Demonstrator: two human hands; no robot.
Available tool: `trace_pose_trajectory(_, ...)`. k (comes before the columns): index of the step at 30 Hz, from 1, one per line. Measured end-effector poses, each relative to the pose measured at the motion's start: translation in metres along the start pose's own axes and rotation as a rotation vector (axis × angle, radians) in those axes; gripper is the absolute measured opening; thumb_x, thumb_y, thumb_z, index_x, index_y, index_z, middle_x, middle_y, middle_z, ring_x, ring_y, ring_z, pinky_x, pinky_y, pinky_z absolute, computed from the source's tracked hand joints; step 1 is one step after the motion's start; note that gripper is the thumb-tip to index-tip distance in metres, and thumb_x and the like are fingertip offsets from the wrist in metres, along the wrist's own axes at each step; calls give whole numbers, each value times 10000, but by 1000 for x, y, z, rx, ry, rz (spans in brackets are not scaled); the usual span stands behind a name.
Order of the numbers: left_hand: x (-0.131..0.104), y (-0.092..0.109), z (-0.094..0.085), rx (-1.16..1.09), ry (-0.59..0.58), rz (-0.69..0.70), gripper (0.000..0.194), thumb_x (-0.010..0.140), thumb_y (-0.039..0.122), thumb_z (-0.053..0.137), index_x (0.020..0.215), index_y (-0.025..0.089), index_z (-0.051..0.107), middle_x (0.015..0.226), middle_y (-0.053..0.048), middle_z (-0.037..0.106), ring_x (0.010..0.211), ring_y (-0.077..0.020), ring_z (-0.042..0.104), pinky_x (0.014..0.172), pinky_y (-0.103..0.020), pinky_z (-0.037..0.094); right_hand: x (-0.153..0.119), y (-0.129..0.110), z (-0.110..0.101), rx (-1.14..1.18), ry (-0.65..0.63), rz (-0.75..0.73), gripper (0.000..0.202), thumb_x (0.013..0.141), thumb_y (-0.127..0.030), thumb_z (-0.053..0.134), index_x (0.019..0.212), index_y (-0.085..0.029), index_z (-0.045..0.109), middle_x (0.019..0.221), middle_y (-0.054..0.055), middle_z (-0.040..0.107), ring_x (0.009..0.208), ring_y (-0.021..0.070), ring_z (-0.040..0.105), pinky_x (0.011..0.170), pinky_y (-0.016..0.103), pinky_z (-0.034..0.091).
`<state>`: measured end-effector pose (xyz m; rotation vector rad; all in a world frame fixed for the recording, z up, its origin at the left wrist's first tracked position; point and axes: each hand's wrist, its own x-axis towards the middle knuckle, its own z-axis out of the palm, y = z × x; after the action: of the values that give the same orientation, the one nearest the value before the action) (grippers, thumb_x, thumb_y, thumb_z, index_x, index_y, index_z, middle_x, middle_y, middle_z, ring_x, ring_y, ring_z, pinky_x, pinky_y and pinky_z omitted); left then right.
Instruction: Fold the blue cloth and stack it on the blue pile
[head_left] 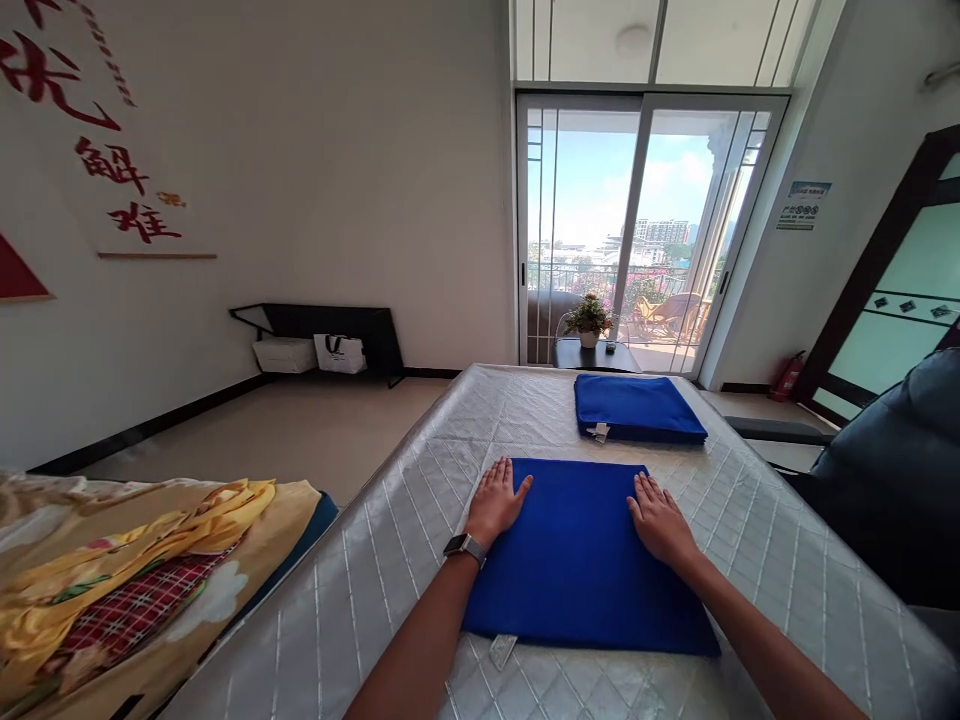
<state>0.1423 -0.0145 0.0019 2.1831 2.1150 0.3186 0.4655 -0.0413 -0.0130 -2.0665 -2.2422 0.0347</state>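
A flat blue cloth piece [577, 560], squared off and with a white tag at its near edge, lies on the silvery quilted mattress [390, 560]. On its far left edge rests my left hand [496, 500], palm down, fingers stretched forward and thumb out; a watch is on that wrist. My right hand [660, 518] lies flat at the far right edge of the same cloth, fingers extended. Neither hand grips anything. Beyond them sits a second blue stack [637, 408], folded thicker, also with a white tag.
Left of the mattress is another bed with rumpled yellow and plaid bedding [150, 590]. A dark leather chair [900, 470] stands close on the right. Past the far end are a small table with a potted plant [589, 318] and sliding glass doors [585, 200]. A black rack [330, 330] stands by the wall.
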Motion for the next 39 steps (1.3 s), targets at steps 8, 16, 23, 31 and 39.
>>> trace_pose_trajectory(8,0,2,-4,27,-5,-4,832,1024,612,197,1586,1,261,1673,-191,241,1562,-265,225,1277,-390,171,-19,-1,5,10,-46,16,649,1071,-405,191,1630,-76,197,1696,99,143,1576,215,118,1273,418,136)
trace_pose_trajectory(16,-17,40,-29,-1,82,95,783,1046,578,142,1572,26,325,1659,-182,295,1553,-271,249,1280,-409,211,-21,-9,-6,21,-41,16,649,1070,-401,198,1625,-65,215,1691,101,153,1573,220,138,1274,427,133)
trace_pose_trajectory(23,-48,157,24,-127,-29,586,740,1024,625,170,1582,187,380,1628,-117,365,1536,-213,281,1281,-415,284,-26,-8,-10,60,-41,-13,621,1058,-342,219,1623,-85,249,1691,106,155,1574,228,134,1273,426,137)
trace_pose_trajectory(31,-53,140,23,-58,-28,499,743,1042,608,146,1576,141,369,1642,-122,329,1546,-236,255,1282,-455,256,-25,-10,-10,48,-23,2,632,1050,-336,198,1618,-58,228,1687,104,174,1573,222,139,1272,426,128)
trace_pose_trajectory(39,-76,12,-13,69,-61,135,785,1033,643,173,1598,109,281,1677,-118,231,1562,-233,214,1288,-440,205,-21,-7,2,36,-14,26,638,1056,-375,197,1622,-81,211,1694,68,165,1572,197,144,1277,413,119)
